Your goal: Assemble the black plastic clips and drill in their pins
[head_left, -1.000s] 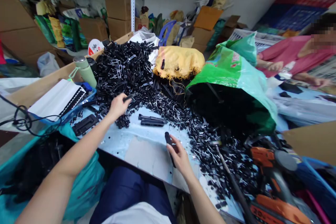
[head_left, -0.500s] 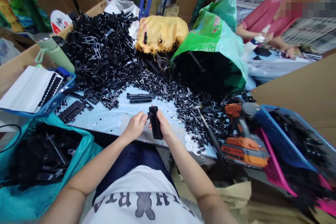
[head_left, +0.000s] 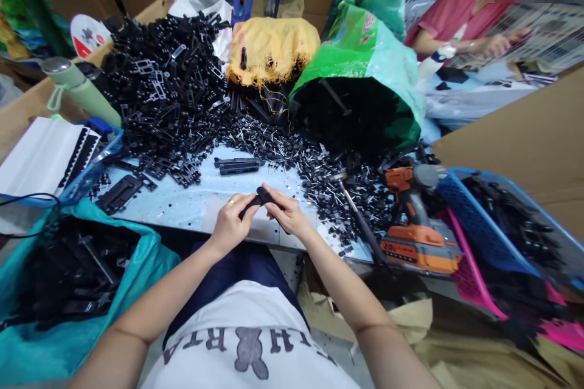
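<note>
Close to the bench's front edge, my left hand (head_left: 232, 223) is closed on a small black plastic part, mostly hidden by the fingers. My right hand (head_left: 290, 214) is closed round a black oblong plastic piece (head_left: 263, 195), now seen nearly end-on. The two parts meet between my fingertips; whether they are joined I cannot tell. Just beyond my hands lies a long black plastic assembly (head_left: 237, 166) on the pale blue bench top (head_left: 182, 200). Small black pieces with metal pins (head_left: 278, 146) are heaped behind it.
Black slotted parts (head_left: 155, 91) are piled at the back left. A green sack (head_left: 378, 55) gapes toward me. At right are a hammer (head_left: 353, 203), an orange cordless drill (head_left: 420, 237) and a blue basket (head_left: 483, 176). A teal bag (head_left: 150, 255) stands left. Another person (head_left: 451, 18) works behind.
My right hand has turned the oblong piece from upright, broad face showing, to nearly end-on. The left hand has come closer to it. The other person's hands have risen.
</note>
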`<state>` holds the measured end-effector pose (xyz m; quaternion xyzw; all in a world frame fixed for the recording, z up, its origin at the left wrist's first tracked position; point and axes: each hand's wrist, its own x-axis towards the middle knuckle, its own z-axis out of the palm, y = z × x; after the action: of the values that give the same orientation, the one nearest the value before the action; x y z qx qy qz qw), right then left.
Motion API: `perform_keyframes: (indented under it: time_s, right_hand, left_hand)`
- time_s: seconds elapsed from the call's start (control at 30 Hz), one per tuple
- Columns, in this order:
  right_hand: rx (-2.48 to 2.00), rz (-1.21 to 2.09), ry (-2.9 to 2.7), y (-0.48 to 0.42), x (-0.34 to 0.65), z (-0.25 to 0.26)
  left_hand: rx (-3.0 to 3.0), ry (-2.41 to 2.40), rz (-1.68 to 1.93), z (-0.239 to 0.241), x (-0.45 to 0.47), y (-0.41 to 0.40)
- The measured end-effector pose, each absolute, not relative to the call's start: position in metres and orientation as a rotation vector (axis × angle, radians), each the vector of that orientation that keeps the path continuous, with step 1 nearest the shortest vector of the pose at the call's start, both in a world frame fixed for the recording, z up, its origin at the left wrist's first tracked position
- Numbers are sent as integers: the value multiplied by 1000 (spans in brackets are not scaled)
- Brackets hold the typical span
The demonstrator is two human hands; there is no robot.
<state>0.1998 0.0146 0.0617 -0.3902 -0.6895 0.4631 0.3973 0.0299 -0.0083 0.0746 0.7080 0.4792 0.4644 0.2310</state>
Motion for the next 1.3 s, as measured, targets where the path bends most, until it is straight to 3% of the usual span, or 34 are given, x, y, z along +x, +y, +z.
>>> perform_keyframes:
  time_s: [0.2,0.33,0.43,0.53,0.6,0.7,0.77,0.9,1.03,1.3]
  right_hand:
    - [-1014,1048,-1595,-4,180,58]
    - [-1059,963,-1665,-6,176,54]
    - [-1164,925,-1813,2,179,49]
    - [-1377,662,-2088,26,203,52]
    - [-1590,372,-2081,51,234,61]
    - [-2011,-43,-1749,96,293,82]
    - [-2333,-122,-1410,123,331,94]
    - [-2589,217,-1127,146,384,102]
    - [-2154,323,-1085,116,386,82]
    - [-1332,1257,-1756,1,280,58]
  left_hand:
    - [1915,1357,1579,75,43,-7]
    - [2012,1249,1454,71,37,0]
    - [1937,1432,1371,57,36,-1]
    - [2008,1632,1117,41,35,-2]
    - [2303,1512,816,35,32,3]
    - [2679,1127,415,33,31,18]
    - [2758,1041,271,35,32,27]
    - [2742,1213,173,37,30,28]
    - [2616,1359,138,33,22,19]
    - [1587,1043,1011,39,51,19]
